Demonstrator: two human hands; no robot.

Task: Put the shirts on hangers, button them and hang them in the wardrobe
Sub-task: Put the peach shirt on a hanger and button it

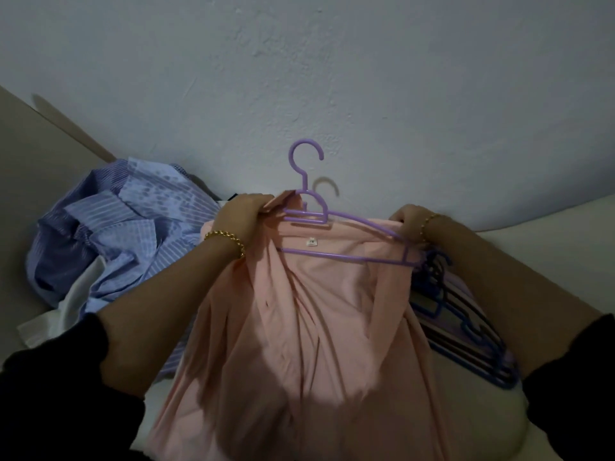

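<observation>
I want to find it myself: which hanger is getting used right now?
Look at the pale wall ahead, then the pink shirt held up before it by the left hand and right hand. The light purple hanger sits at that shirt's collar, hook pointing up. Unlike the darker blue hangers piled flat at the right, it is raised and wears a shirt.

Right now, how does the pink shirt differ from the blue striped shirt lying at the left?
The plain pink shirt is held up: the left hand grips its collar, and the right hand grips the lilac plastic hanger set partly inside it. The blue striped shirt lies crumpled, untouched, with no hanger. The pink shirt is one colour; the blue one carries stripes. Neither hangs anywhere yet.
</observation>
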